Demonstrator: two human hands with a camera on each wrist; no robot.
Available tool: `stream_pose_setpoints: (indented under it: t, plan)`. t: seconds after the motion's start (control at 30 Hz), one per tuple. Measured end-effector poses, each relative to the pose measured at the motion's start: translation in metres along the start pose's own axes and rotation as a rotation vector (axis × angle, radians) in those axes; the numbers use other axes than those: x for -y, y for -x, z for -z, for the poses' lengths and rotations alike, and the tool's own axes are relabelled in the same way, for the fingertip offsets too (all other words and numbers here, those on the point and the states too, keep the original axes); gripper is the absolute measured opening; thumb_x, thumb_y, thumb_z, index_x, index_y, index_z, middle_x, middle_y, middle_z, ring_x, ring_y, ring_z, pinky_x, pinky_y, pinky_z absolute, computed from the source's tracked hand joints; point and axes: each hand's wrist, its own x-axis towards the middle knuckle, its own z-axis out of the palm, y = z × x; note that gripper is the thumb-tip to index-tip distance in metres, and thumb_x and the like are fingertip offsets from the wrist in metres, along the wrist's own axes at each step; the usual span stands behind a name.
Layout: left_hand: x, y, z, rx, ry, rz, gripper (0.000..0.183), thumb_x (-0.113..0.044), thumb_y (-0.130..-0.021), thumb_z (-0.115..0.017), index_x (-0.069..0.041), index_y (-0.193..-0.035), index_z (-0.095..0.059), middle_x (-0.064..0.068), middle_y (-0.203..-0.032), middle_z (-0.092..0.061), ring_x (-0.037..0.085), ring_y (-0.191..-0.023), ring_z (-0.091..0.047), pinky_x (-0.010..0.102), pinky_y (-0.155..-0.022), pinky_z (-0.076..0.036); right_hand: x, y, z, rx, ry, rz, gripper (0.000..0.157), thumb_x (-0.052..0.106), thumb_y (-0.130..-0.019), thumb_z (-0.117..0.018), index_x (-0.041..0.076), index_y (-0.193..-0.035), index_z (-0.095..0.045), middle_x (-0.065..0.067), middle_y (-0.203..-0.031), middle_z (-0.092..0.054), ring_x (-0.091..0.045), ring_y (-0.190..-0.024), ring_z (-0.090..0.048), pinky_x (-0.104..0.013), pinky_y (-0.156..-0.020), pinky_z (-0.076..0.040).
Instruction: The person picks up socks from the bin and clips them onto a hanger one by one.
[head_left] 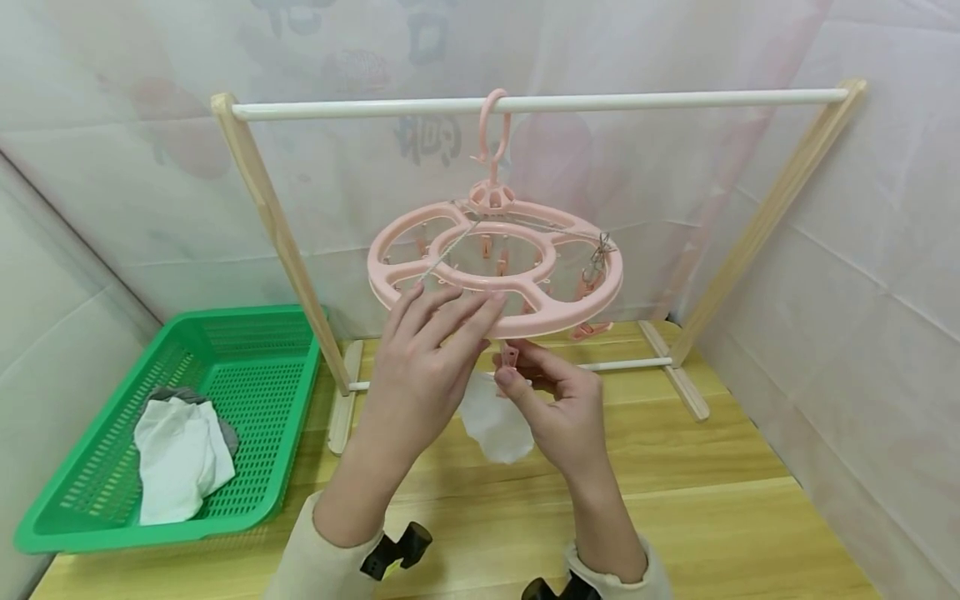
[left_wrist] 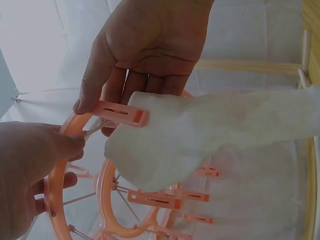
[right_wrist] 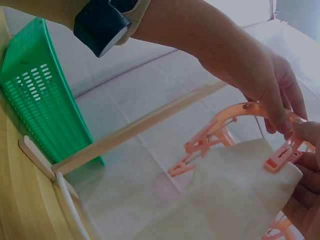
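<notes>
A round pink clip hanger (head_left: 566, 317) hangs by its hook from a white rail. At its front rim, my left hand (head_left: 427, 371) grips the ring, with thumb and fingers on either side of it in the left wrist view. A white sock (left_wrist: 210, 122) dangles below, its upper edge caught in a pink clothespin (left_wrist: 120, 113). My right hand (head_left: 566, 408) pinches the top of that clothespin between thumb and fingers, some of its fingers hidden behind the sock. Other pink clothespins (left_wrist: 155, 199) hang around the ring.
A green basket (head_left: 300, 417) stands to the left, holding a white cloth item (head_left: 180, 458) over a grey one (head_left: 228, 433). The wooden stand (head_left: 273, 225) with its white rail (head_left: 675, 98) spans the wooden table (head_left: 712, 517). Light curtains surround the table.
</notes>
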Motion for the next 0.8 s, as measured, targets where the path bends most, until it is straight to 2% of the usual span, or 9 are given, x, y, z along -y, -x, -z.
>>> stream_pose_setpoints:
  t: [0.2, 0.53, 0.67, 0.8]
  plan:
    - [0.003, 0.002, -0.002, -0.018, 0.024, 0.020, 0.031, -0.007, -0.094, -0.068, -0.018, -0.123, -0.072, 0.000, -0.117, -0.072, 0.023, -0.120, -0.061, 0.048, -0.117, -0.033, -0.002, 0.000, -0.001, 0.033, 0.006, 0.006, 0.027, 0.002, -0.088, -0.074, 0.001, -0.115, -0.073, -0.013, -0.092, -0.075, -0.017, -0.080, -0.074, -0.029, -0.072, -0.061]
    - [0.010, 0.006, -0.001, -0.032, 0.111, 0.037, 0.028, -0.008, -0.096, -0.065, -0.017, -0.121, -0.072, 0.001, -0.117, -0.072, 0.027, -0.122, -0.059, 0.055, -0.117, -0.030, -0.002, 0.000, 0.001, 0.075, 0.071, 0.016, 0.030, 0.003, -0.088, -0.074, 0.006, -0.118, -0.073, -0.004, -0.100, -0.076, -0.017, -0.092, -0.073, -0.030, -0.076, -0.060]
    - [0.014, 0.009, -0.001, -0.047, 0.137, 0.049, 0.026, -0.008, -0.096, -0.064, -0.016, -0.120, -0.072, 0.002, -0.117, -0.071, 0.029, -0.128, -0.057, 0.061, -0.117, -0.026, -0.001, -0.001, 0.006, 0.016, 0.086, 0.059, 0.023, -0.001, -0.087, -0.073, 0.003, -0.110, -0.075, -0.009, -0.100, -0.076, -0.015, -0.088, -0.073, -0.027, -0.077, -0.060]
    - [0.018, 0.011, -0.001, -0.074, 0.166, 0.041, 0.022, -0.009, -0.096, -0.064, -0.013, -0.116, -0.072, 0.005, -0.118, -0.071, 0.032, -0.132, -0.053, 0.064, -0.116, -0.024, 0.002, -0.002, 0.016, -0.123, 0.067, 0.159, 0.012, -0.008, -0.085, -0.071, -0.003, -0.095, -0.075, -0.015, -0.092, -0.075, -0.011, -0.083, -0.072, -0.023, -0.076, -0.058]
